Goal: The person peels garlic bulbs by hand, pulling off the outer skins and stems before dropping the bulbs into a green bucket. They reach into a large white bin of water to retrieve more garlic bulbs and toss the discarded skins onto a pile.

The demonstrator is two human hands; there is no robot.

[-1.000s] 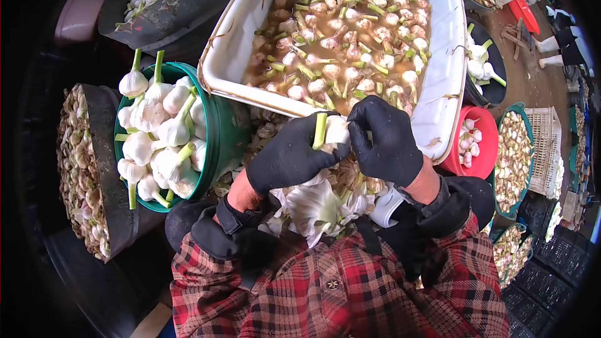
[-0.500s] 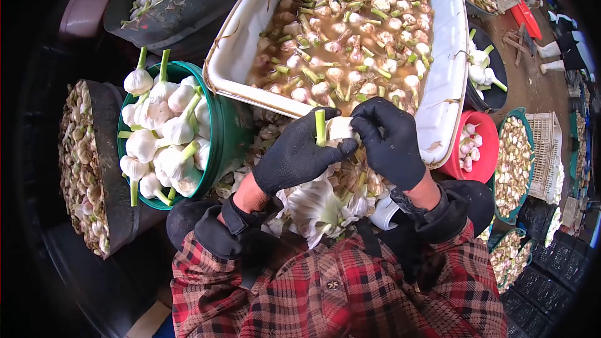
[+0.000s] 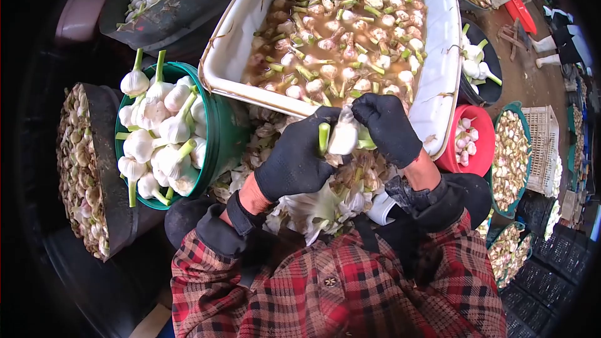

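Black gloves cover both of my hands. My left hand [image 3: 294, 158] is closed around a white garlic bulb [image 3: 343, 139], whose green stem piece stands by the thumb side. My right hand [image 3: 389, 126] pinches pale skin at the top right of that bulb, and a green piece shows just below its fingers. Loose peeled skins [image 3: 313, 209] lie in a heap under my hands. Just beyond is a white tub [image 3: 269, 92] of brown water with garlic bulbs floating in it. To the left stands a green bucket [image 3: 216, 150] heaped with clean white bulbs.
Black containers of garlic stand at the far left [image 3: 113, 169] and top left [image 3: 175, 15]. On the right are a red bowl [image 3: 449, 161] with small bulbs, a black bowl [image 3: 493, 91], a teal-rimmed basin and a cream crate [image 3: 542, 150]. A person's legs [image 3: 548, 51] show at upper right.
My right hand has pulled the skin slightly up and away from the bulb, and more of the white bulb shows between my hands. The whole view has shifted slightly.
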